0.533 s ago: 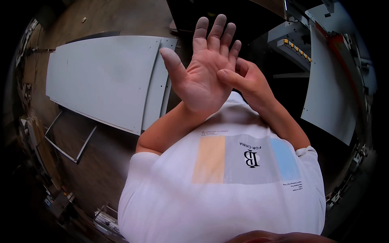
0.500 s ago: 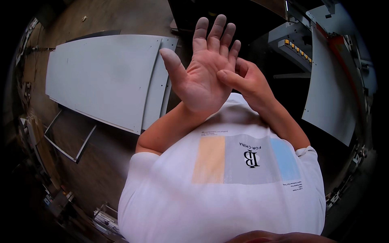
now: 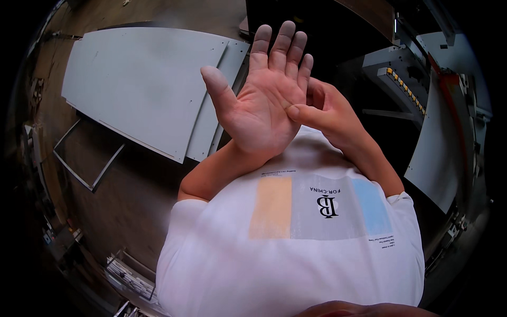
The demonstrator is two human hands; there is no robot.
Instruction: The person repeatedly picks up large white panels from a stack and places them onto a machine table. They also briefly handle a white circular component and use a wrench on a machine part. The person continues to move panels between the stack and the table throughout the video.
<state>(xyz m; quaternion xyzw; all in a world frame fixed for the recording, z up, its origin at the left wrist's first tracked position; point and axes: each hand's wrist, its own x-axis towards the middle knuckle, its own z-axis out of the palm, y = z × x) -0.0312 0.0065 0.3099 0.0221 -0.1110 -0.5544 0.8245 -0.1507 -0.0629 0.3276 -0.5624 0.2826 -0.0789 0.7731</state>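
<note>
My left hand [image 3: 264, 108] is raised in front of my chest, palm toward me, with its fingers and thumb spread. It holds nothing, and a greyish film covers the fingers and thumb. From the right, my right hand [image 3: 332, 113] grips the little-finger edge of the left palm. Its thumb presses on the palm below the little finger, while its other fingers curl behind, partly hidden. Below both hands is my white T-shirt [image 3: 222, 264].
Flat pale grey panels [image 3: 142, 79] lie stacked at the left, with a metal frame [image 3: 92, 186] at their near side. To the right stand a machine part with a row of yellow pieces [image 3: 405, 90] and a curved pale panel [image 3: 438, 148]. Long light strips [image 3: 129, 277] sit at the lower left.
My view has shifted, so the panels at the left appear higher and the machine further right. The right hand keeps its hold on the left, its thumb slightly lower on the palm.
</note>
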